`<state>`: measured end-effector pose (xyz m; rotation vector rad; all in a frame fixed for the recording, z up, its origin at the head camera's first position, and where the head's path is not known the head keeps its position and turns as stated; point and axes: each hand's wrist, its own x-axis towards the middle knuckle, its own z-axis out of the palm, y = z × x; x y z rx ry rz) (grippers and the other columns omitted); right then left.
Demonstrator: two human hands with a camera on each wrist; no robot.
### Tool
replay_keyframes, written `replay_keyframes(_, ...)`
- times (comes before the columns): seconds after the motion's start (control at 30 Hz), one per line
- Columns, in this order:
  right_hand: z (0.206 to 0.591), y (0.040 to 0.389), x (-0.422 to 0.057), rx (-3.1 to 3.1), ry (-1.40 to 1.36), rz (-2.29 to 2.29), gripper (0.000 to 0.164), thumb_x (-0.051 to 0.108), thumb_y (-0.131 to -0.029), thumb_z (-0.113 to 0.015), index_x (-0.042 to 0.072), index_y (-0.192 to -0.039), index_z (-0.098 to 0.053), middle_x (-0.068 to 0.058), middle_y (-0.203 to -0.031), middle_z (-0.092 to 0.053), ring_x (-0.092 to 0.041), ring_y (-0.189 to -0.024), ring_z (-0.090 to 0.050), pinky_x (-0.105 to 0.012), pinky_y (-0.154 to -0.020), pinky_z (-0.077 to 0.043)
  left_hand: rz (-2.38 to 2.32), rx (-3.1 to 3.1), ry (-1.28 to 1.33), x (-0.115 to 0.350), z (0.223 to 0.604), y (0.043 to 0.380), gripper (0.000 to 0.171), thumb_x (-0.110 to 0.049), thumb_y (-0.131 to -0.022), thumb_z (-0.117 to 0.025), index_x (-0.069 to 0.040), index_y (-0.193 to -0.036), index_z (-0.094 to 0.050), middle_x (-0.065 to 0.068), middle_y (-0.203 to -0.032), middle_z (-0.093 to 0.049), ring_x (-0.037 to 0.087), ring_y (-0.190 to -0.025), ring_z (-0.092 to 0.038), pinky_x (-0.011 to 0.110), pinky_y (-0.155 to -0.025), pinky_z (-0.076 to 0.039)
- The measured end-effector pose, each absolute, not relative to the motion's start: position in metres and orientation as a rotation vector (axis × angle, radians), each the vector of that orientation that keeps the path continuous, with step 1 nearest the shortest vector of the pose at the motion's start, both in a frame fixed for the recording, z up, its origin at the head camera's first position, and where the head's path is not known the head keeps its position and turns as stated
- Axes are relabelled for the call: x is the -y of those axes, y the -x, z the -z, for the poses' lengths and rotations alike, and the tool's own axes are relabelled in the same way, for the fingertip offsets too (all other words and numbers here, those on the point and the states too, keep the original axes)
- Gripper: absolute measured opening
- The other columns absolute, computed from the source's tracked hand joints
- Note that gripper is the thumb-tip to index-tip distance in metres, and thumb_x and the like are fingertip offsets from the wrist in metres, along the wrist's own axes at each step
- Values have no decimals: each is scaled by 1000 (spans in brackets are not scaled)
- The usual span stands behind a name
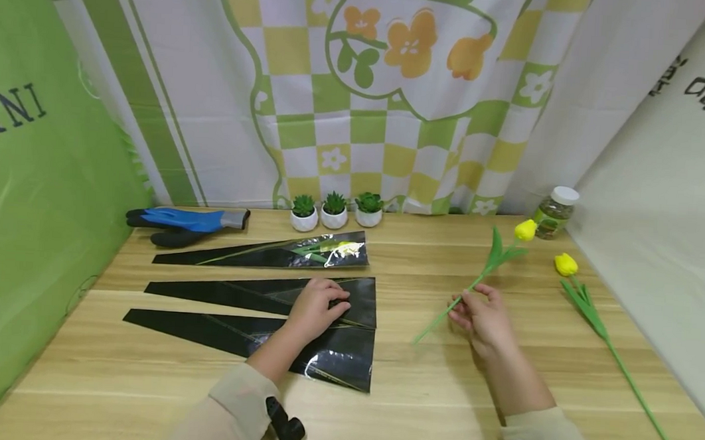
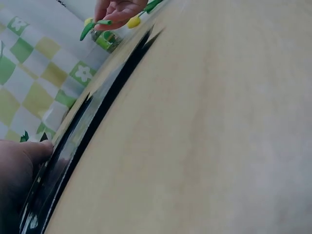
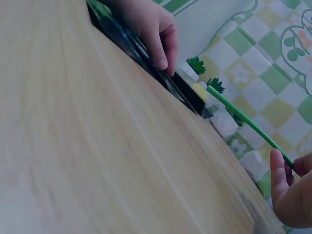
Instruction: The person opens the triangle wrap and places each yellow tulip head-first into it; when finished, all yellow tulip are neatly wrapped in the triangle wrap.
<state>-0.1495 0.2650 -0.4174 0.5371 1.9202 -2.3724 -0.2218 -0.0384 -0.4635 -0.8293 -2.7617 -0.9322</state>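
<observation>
Three tulips (image 1: pixel 495 259), three black sleeves (image 1: pixel 259 296)

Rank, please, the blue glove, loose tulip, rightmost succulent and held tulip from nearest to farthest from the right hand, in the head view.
From the right hand:
1. Held tulip, in that hand.
2. Loose tulip, to its right.
3. Rightmost succulent, back and left.
4. Blue glove, farthest left.

Green stem (image 2: pixel 104 22) in the right grip (image 2: pixel 119 11)
</observation>
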Motion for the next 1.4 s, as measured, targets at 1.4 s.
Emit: replay_keyframes(1.4,430,182,-230,-1890,-874,2628,39,4,-101,-47,7,-131,-22,4,-83,-65,-3,-69,-62,-14,-73,-57,1101,2696,737,39,469,224,16,-20,-89,-73,-10,-100,-79,4,-98,-70,24,-101,-61,42,-92,-50)
